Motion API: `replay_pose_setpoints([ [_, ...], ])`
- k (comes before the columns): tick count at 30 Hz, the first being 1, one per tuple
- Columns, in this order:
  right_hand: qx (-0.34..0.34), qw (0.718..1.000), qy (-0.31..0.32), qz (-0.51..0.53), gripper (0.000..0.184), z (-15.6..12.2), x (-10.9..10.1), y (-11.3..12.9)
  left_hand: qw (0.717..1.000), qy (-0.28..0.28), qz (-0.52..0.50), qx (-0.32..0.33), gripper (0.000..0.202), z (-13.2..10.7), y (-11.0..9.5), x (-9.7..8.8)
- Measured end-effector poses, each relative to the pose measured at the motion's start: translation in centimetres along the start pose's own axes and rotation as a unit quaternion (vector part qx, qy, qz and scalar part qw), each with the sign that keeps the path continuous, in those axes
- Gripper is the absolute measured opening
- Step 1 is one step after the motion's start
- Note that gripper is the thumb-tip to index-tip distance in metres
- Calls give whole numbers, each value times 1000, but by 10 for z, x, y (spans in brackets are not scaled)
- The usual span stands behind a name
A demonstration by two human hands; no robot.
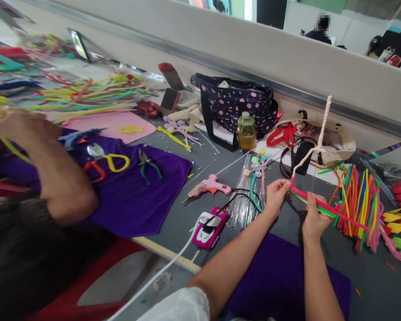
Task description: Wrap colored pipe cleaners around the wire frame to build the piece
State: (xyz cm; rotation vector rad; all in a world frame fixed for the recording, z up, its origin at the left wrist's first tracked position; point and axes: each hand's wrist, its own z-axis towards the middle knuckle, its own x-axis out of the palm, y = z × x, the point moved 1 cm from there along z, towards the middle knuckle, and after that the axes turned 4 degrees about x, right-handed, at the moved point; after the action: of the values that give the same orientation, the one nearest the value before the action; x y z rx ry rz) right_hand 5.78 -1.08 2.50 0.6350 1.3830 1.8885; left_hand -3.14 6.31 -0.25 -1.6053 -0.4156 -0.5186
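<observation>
My left hand [276,196] pinches the near end of a bundle of pink and green pipe cleaners [300,194], where red winding meets a cream twisted pipe-cleaner stem [321,129]. That cream stem branches and stands up above my hands. Further along the same bundle, my right hand [314,220] is closed with thumb and fingers around it. The loose pink ends stick out to the right, over a pile of many-coloured pipe cleaners [361,200]. Below my forearms lies a purple cloth [267,276] on the grey table.
A pink glue gun [209,186], a magenta power strip [211,229] with cables and clear glue sticks [242,205] lie left of my hands. Behind stand a bottle [246,131] and a dotted bag [237,104]. A co-worker's arm [60,169] is at left, near scissors [107,161] and pliers [149,166].
</observation>
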Motion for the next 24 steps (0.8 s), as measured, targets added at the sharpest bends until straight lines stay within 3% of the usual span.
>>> replay_pose_setpoints([
  [4,-87,996,-11,-35,22,-2,0,4,999,13,43,21,34,1,-2,0],
  [10,-102,993,14,-60,23,-3,0,5,998,-3,65,17,25,2,-5,-1],
  [16,20,999,-24,19,28,2,0,-5,1000,-20,16,-3,28,0,-7,1],
  [24,187,971,-59,133,30,15,-1,-22,998,13,-25,-61,35,1,-6,0],
])
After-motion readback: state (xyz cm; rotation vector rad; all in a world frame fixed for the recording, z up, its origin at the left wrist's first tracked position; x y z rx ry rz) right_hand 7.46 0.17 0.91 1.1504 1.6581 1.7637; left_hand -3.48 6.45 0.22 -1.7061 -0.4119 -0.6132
